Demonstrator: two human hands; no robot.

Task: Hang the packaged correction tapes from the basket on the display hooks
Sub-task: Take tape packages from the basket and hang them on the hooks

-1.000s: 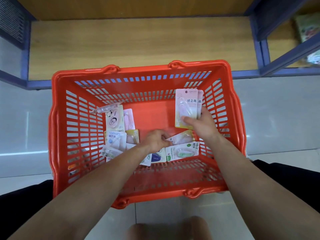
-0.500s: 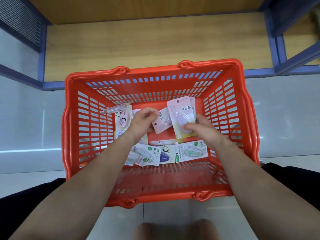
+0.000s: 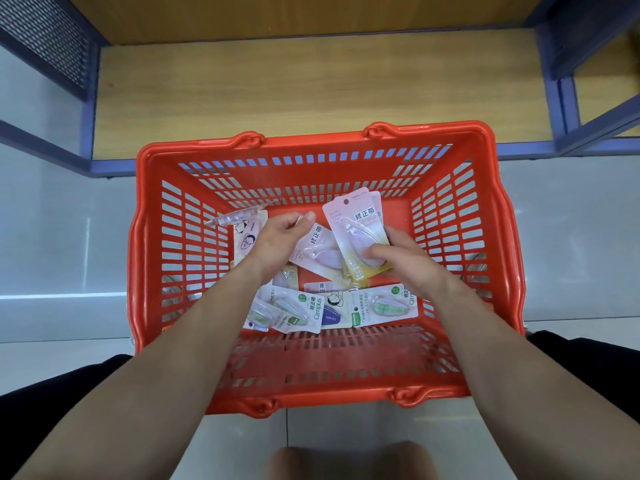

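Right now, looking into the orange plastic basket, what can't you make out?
Head view only.
Display hooks: out of frame.
Pink-and-yellow tape packs in the right hand: count hidden by front one.
Single pink pack: corner under the left hand.
Packs beneath the left forearm: covered.
Pack print: too small.

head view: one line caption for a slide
Over the red basket, the right hand holds a stack of pink packs while the left hand holds a single pink pack.

the upright pink pack (image 3: 349, 223) reads 修正带, with a faint campus under it. the tilted pink pack (image 3: 317, 249) also reads 修正带. the left green pack (image 3: 301, 311) bears 修正带 and campus; the right green pack (image 3: 384, 306) bears campus along its edge. the purple tape (image 3: 330, 317) says campus.
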